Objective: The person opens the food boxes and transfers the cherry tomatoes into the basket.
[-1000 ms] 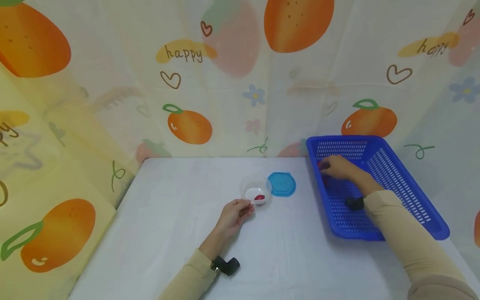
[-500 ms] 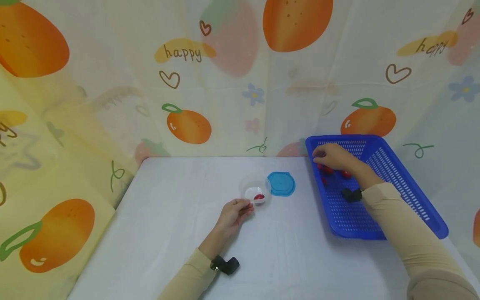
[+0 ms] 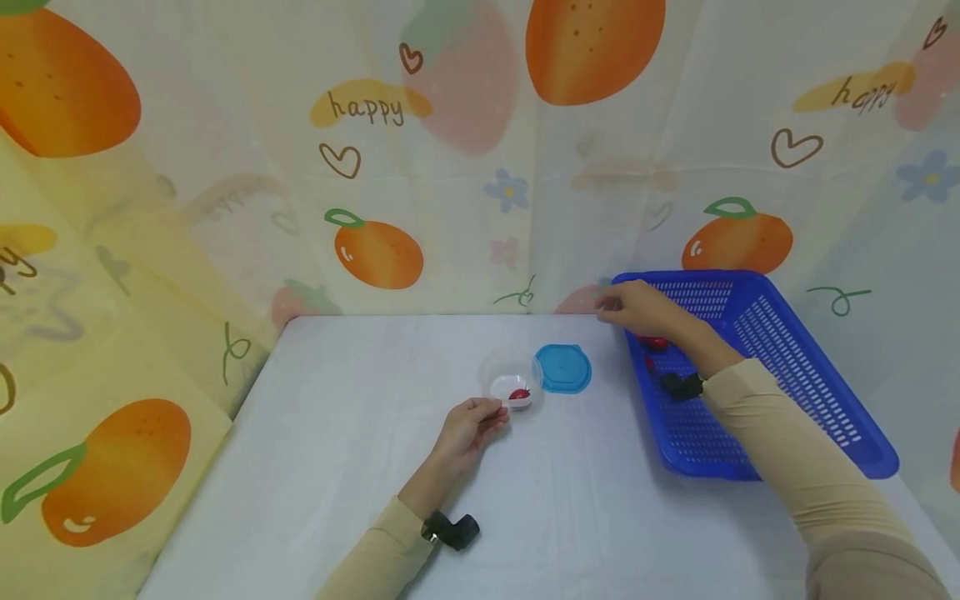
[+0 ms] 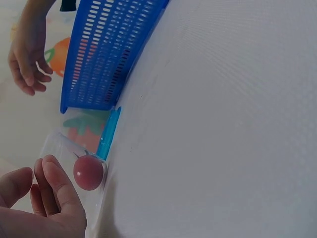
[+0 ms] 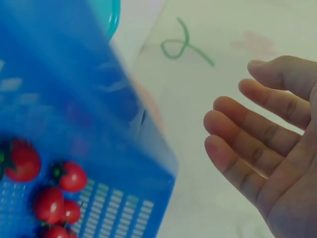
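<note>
My left hand [image 3: 468, 429] pinches the near rim of a small clear plastic container [image 3: 500, 383] on the table. Inside that container lies one red cherry tomato [image 4: 89, 173] with a stem. My right hand [image 3: 641, 308] hovers over the far left rim of a blue slotted basket [image 3: 806, 362]. Its fingers [image 5: 247, 148] are spread and relaxed, and nothing shows between them in the right wrist view. Several cherry tomatoes [image 5: 48, 204] with green stems lie in the basket; the arm covers part of them in the head view.
A light blue lid [image 3: 564, 368] lies flat just right of the clear container. White cloth covers the table [image 3: 315, 467]. Behind it hangs a fruit-patterned curtain [image 3: 465, 233]. A small black camera [image 3: 450, 531] is strapped at the left wrist.
My right hand has risen from inside the basket and moved left, out past the rim, uncovering some tomatoes. The left hand and the container have stayed in place.
</note>
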{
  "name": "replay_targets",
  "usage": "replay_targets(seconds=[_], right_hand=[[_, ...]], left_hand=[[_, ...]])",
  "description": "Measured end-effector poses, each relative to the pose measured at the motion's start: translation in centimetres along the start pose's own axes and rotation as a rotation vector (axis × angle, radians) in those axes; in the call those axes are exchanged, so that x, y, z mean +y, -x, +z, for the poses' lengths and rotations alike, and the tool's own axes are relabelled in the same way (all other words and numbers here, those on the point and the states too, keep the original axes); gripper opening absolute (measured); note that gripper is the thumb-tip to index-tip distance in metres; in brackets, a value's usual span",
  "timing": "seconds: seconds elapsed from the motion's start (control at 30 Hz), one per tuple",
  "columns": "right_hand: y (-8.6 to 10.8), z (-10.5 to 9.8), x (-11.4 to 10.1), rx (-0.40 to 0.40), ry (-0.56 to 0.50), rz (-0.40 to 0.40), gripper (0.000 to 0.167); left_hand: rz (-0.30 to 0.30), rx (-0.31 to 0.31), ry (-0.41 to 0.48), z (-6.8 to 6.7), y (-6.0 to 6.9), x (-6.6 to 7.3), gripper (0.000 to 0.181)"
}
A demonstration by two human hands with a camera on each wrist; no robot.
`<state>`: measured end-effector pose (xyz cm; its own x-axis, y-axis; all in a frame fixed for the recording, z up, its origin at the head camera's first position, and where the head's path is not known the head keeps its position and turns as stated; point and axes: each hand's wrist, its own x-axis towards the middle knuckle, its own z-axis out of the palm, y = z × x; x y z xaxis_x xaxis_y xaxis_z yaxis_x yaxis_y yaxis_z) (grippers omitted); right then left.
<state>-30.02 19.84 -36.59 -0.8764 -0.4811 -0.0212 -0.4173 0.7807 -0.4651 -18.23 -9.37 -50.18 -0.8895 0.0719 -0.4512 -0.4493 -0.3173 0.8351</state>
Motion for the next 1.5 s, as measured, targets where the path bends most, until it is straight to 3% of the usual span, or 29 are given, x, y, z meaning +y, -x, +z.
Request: replay_targets(seconds=[0.37, 0.67, 1.0, 1.5], right_hand=[[-1.5, 1.7, -2.8, -0.057, -0.046, -0.054, 0.028], [-2.8, 3.6, -5.0, -0.111, 0.101, -0.138, 0.025], [-3.8, 5.5, -7.7, -0.231, 0.107, -0.173, 0.027], [-4.7, 8.8, -9.2, -0.336, 0.103, -0.153, 0.027]], left_hand=[[-0.008, -0.001, -0.008, 0.0, -0.2, 0.0, 0.027], [-0.005, -0.006, 0.004, -0.1, -0.2, 0.0, 0.026], [-0.014, 0.003, 0.006, 0.0, -0.4, 0.1, 0.025], [-0.004, -0.01, -0.006, -0.1, -0.5, 0.1, 0.025]])
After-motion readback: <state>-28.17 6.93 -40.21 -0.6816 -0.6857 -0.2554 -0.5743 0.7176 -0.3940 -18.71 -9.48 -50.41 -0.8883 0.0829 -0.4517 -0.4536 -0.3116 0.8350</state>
